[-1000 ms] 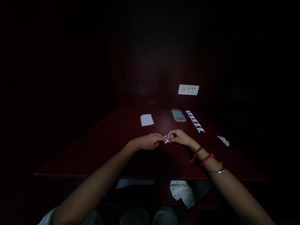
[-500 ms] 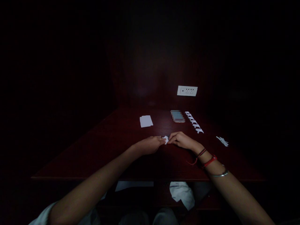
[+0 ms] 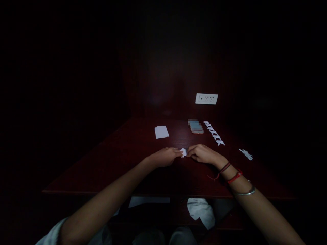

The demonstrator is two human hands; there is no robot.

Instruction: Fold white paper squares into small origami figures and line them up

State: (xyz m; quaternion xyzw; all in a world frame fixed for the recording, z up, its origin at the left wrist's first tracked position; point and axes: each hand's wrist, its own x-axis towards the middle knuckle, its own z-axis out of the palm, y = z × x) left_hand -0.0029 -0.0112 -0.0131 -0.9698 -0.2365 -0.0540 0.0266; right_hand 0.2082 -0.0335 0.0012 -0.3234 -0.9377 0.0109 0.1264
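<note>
A small white folded piece of paper lies on the dark red table, between my two hands. My left hand comes from the left with its fingertips closed on the paper's left side. From the right, the curled fingers of my right hand pinch at the paper's right edge. Bracelets circle my right wrist. Beyond the hands lies a stack of white paper squares. To the right runs a slanting row of small folded paper pieces.
Thin white strips lie in a small heap at the right. A phone-like device, pixelated, rests near the back wall, below a white socket plate. Below the table edge are a crumpled pale thing and a flat pale sheet.
The view has turned slightly left, so everything sits a little further right. Both hands stay at the folded paper, the right fingers slightly more curled.
</note>
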